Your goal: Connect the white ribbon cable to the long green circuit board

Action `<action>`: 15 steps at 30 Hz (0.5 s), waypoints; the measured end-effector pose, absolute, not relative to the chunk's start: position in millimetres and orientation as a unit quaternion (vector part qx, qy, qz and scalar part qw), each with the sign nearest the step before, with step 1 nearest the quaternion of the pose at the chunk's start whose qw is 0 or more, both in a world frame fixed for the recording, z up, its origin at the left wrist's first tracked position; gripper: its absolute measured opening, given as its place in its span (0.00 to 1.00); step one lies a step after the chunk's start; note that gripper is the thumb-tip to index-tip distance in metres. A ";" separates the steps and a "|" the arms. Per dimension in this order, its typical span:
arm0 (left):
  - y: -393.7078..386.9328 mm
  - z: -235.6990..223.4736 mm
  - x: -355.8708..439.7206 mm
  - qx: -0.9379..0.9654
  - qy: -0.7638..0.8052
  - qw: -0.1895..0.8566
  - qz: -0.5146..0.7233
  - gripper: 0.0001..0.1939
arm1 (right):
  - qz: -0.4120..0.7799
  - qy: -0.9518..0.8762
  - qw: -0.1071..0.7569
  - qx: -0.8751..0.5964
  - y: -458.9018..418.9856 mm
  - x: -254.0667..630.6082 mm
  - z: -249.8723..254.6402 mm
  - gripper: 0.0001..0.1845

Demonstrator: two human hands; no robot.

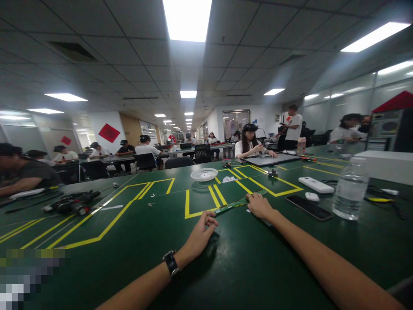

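Note:
A long, narrow green strip that looks like a circuit board [232, 206] lies slantwise just over the green table, between my two hands. My left hand [204, 229], with a dark watch on its wrist, has its fingers curled at the strip's near left end. On the strip's right part, the bent fingers of my right hand [260, 206] press and grip it. The fingertips of the right hand are partly hidden. Something small and pale shows under the right hand, too unclear to name.
A white woven basket [204, 174] stands beyond the strip. To the right are a black phone [309, 207], a white earbud case [312, 197], a white power bank [316, 185] and a water bottle [351, 189]. Black gear [72, 202] lies left. A person [250, 144] sits opposite.

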State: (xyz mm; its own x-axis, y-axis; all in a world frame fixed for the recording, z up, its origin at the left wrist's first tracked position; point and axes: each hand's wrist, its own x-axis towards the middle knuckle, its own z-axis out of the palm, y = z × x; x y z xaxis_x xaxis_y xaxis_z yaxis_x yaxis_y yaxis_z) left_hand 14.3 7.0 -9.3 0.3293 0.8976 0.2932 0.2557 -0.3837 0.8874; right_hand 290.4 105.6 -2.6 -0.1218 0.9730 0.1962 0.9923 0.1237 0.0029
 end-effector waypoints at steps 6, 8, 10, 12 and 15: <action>6.2 -9.5 13.5 0.722 0.396 0.387 0.415 0.14 | -0.043 -0.748 0.063 -0.659 107.1 290.9 1.5 0.19; 6.0 -9.5 13.6 0.723 0.397 0.387 0.412 0.14 | -0.039 -0.748 0.057 -0.661 108.2 290.5 1.2 0.21; 6.0 -9.9 13.6 0.722 0.399 0.389 0.410 0.14 | -0.042 -0.747 0.053 -0.662 109.1 290.1 0.1 0.24; 6.4 -10.8 13.4 0.719 0.399 0.393 0.411 0.14 | -0.049 -0.744 0.051 -0.664 109.5 289.9 -1.0 0.27; 7.6 -12.8 13.0 0.719 0.396 0.396 0.412 0.15 | -0.052 -0.746 0.054 -0.662 109.5 290.2 -1.7 0.29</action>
